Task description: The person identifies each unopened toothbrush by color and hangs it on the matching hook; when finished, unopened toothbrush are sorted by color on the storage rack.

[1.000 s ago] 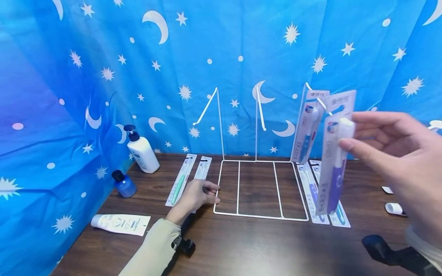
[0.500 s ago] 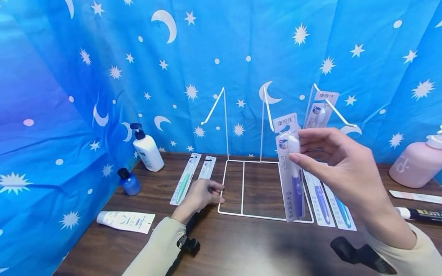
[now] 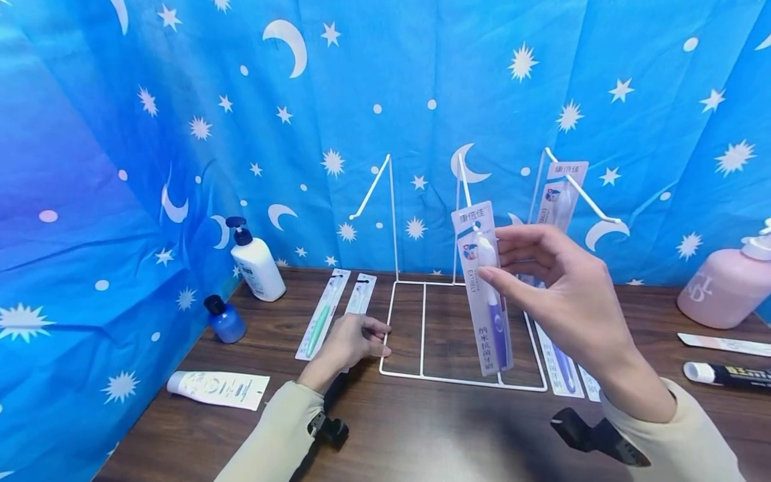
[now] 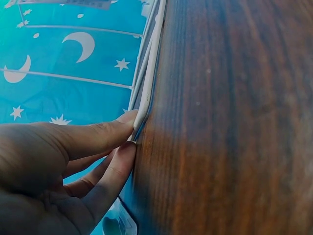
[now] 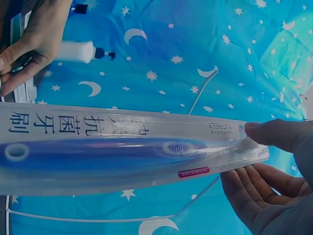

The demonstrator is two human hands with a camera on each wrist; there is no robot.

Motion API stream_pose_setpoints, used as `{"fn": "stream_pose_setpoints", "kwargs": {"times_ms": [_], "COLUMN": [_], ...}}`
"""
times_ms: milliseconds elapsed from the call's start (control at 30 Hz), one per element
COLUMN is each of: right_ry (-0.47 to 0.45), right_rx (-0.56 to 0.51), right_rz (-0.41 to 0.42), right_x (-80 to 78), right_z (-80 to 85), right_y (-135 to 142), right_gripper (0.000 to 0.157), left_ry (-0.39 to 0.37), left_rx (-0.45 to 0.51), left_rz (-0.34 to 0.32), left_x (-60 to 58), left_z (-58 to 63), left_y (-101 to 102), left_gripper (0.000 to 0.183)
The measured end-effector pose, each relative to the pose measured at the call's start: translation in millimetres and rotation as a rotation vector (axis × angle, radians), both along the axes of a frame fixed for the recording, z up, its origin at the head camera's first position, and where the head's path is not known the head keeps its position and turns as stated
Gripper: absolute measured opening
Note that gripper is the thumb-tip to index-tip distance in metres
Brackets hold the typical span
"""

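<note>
A dark wood-grain table [image 3: 434,435] spans the lower frame, bearing a white tube [image 3: 219,389], a blue bottle [image 3: 227,324] and a white pump bottle [image 3: 259,269] at left. Two packaged toothbrushes [image 3: 322,316] lie left of center beside a white wire rack [image 3: 423,328]; two more packages [image 3: 563,368], partly hidden, lie right of it. At far right: a pink pump bottle [image 3: 719,289], a pale strip [image 3: 723,343] and what appears to be a black marker [image 3: 737,376].

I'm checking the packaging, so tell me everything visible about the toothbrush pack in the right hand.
The toothbrush pack is long and narrow: clear, plastic-looking front, pale printed backing, red label, hanging slot near the top. Inside, a purple-handled brush sits white end up. The right hand pinches the upper part, holding it slightly tilted by the middle hook; whether the hook enters the slot is unclear.
</note>
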State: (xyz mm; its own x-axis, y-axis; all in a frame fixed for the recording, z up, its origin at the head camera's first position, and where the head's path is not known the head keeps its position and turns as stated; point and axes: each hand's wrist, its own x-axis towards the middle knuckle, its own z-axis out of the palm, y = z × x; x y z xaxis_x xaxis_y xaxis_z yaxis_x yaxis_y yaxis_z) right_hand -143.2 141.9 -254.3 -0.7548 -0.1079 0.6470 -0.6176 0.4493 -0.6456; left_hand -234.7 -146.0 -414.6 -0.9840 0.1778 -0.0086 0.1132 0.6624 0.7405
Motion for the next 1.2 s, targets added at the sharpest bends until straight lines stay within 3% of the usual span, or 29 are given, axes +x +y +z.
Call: {"fn": "stream_pose_setpoints", "kwargs": {"times_ms": [633,1100,1200], "right_ry": [-0.009,0.004,0.007], "right_rx": [-0.012,-0.12,-0.155], "right_rz": [-0.081,-0.05,-0.048], "right_x": [-32.5,-62.5,-58.3], "right_z": [-15.0,-16.7,-8.4], "right_y": [-11,-13,-20], "right_gripper": [0.044,0.043,0.041], "left_ry": [0.002,0.008,0.012], "left_rx": [-0.012,-0.037,-0.035], "left_rz": [-0.009,-0.014,-0.008], "left_x": [2.7,2.5,2.4], "left_z": [-2.1,1.4,2.1], "left_y": [-1,1,1], "left_gripper": [0.034,0.034,0.034]}}
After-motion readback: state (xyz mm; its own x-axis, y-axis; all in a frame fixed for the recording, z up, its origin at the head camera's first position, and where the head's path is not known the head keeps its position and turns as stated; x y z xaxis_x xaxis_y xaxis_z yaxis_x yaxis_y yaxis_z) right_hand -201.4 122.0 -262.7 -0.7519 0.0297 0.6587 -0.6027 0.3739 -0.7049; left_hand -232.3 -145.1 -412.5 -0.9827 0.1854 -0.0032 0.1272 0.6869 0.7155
